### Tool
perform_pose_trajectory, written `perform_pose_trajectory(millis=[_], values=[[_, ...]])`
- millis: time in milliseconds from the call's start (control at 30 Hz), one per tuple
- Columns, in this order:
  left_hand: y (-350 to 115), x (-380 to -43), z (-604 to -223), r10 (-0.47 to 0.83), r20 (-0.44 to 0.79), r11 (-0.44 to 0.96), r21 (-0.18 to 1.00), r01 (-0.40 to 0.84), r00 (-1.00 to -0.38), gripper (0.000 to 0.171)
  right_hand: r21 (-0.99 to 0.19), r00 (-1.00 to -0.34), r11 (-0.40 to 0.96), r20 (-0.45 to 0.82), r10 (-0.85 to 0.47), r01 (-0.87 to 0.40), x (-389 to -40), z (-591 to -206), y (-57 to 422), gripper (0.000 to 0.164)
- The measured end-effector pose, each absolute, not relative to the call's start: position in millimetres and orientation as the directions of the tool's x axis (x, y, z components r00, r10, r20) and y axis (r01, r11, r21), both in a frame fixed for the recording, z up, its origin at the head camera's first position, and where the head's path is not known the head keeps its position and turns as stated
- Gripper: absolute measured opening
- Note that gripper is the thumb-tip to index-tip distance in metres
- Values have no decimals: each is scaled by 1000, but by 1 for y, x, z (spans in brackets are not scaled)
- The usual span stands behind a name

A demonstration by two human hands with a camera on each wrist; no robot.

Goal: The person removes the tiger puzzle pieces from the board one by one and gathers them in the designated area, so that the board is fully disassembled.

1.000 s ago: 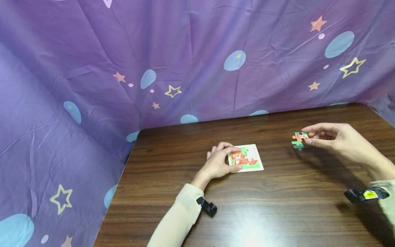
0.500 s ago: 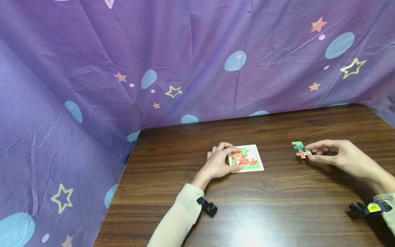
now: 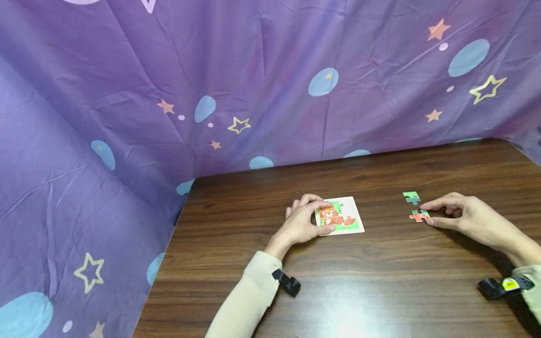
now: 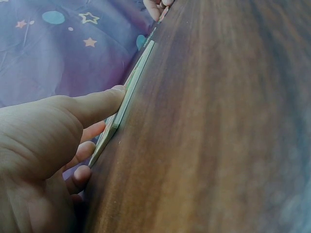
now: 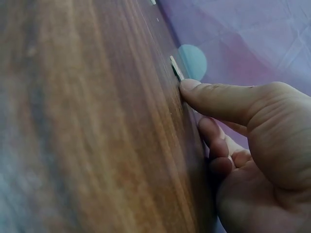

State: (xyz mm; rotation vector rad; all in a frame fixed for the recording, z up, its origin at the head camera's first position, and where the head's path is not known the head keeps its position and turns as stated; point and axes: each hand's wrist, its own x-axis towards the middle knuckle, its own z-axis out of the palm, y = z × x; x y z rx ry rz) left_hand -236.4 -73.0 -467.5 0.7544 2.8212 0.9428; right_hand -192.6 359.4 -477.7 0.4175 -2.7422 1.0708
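My left hand (image 3: 299, 224) holds the left side of a square white-framed jigsaw puzzle board (image 3: 358, 220), which lies on the table. An orange tiger on green is pictured on it, with a pale unfilled part at the upper right. In the left wrist view, the thumb presses the near edge of the board (image 4: 132, 94) while the other fingers reach round its side. To the right, my right hand (image 3: 477, 219) pinches an orange puzzle piece (image 3: 418, 216) between thumb and index finger, low at the tabletop. Just behind it lies a green puzzle piece (image 3: 412, 197), apart from the orange one.
The brown wood-grain table (image 3: 338, 272) runs back to a purple curtain (image 3: 279, 94) printed with stars and blue ovals. Another purple curtain face borders the left edge. Black straps with small devices (image 3: 287, 283) sit on both wrists.
The two puzzle pieces, held together in my right hand earlier, have been turned and lowered. The green one now lies separate from the orange one. My left hand stays on the board.
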Motion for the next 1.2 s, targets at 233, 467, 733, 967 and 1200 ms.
perform_pose_trajectory(millis=[233, 467, 733, 967, 1200], values=[[-73, -239, -472, 472, 83, 690, 585, 426, -878, 63, -627, -949, 715, 256, -186, -309, -192, -477, 359, 31], [-73, -244, -482, 474, 102, 691, 572, 442, -875, 63, -614, -951, 729, 245, -188, -303, -192, -479, 361, 32], [-74, -242, -478, 477, 104, 685, 579, 443, -873, 63, -612, -953, 732, 234, -192, -298, -193, -477, 361, 34], [-75, -239, -473, 480, 107, 692, 564, 451, -871, 63, -615, -953, 730, 237, -191, -299, -193, -478, 360, 35], [-73, -232, -462, 483, 78, 699, 566, 437, -872, 63, -643, -956, 709, 224, -188, -290, -191, -473, 359, 34]])
